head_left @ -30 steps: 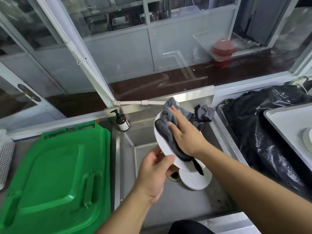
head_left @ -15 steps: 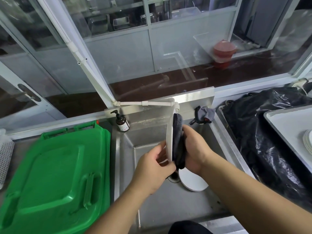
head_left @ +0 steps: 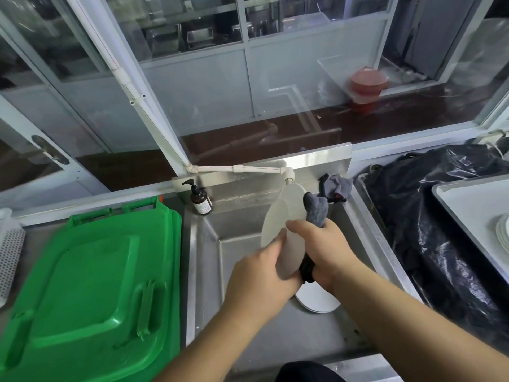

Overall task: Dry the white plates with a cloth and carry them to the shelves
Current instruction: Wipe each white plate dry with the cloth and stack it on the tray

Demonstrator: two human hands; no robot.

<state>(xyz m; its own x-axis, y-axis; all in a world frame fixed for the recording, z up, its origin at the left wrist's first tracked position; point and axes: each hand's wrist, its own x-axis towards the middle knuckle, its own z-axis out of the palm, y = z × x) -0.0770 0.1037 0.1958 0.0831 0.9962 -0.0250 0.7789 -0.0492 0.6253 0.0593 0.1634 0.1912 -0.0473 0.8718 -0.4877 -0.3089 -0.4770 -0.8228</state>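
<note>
Over a stainless steel sink [head_left: 209,271], a person holds a white plate [head_left: 286,216] nearly on edge, tilted so its pale face turns toward the camera's left. The left hand [head_left: 256,279] grips the plate's lower rim at about 7 o'clock, fingers curled round the edge. The right hand [head_left: 325,252] clasps a grey cloth [head_left: 315,209] against the plate's far side, thumb lying across the near face; the cloth's free end sticks up at 1 o'clock from that hand, and a darker fold shows below it. Under the hands, at 5 o'clock from the held plate, more white plates [head_left: 316,300] lie flat on the sink floor. A brown pump bottle [head_left: 201,201] stands at the sink's back left corner, at 10 o'clock from the plate, and a second grey rag [head_left: 337,186] sits on the back right corner at 1 o'clock. A green bin lid [head_left: 91,285] fills the 9 o'clock side; a black plastic bag [head_left: 440,216] and a white tray [head_left: 468,213] carrying stacked plates [head_left: 502,232] lie at 3 o'clock.
</note>
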